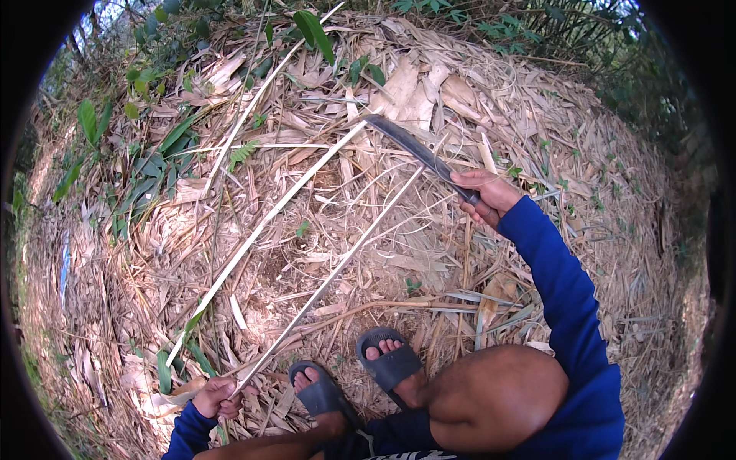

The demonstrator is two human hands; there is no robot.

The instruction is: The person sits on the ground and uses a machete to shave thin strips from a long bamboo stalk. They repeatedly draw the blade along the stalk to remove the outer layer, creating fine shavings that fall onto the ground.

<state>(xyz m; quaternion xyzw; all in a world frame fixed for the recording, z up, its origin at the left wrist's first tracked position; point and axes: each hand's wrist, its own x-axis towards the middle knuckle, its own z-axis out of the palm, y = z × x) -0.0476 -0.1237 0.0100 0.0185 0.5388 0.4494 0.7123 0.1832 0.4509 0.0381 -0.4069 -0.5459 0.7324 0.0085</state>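
Note:
My left hand [217, 398], at the lower left, is closed around the near end of a long, pale split-bamboo strip [330, 279]. The strip slants up and away to the right, its far end close below a dark blade. That blade belongs to a long knife [410, 144], gripped by my right hand [484, 197] at the right of centre. Its tip points up and left. A second pale strip [264, 230] runs roughly alongside the first, farther left; its far end meets the knife's tip in the picture, and whether they touch I cannot tell.
Dry leaves and husks [613, 253] cover the ground. Another thin pale strip [249, 115] lies at the far left near green leaves [149, 180]. Broad dry husks [406, 92] lie at the back. My sandalled feet [389, 360] are at the bottom, with my bent knee [498, 391] beside them.

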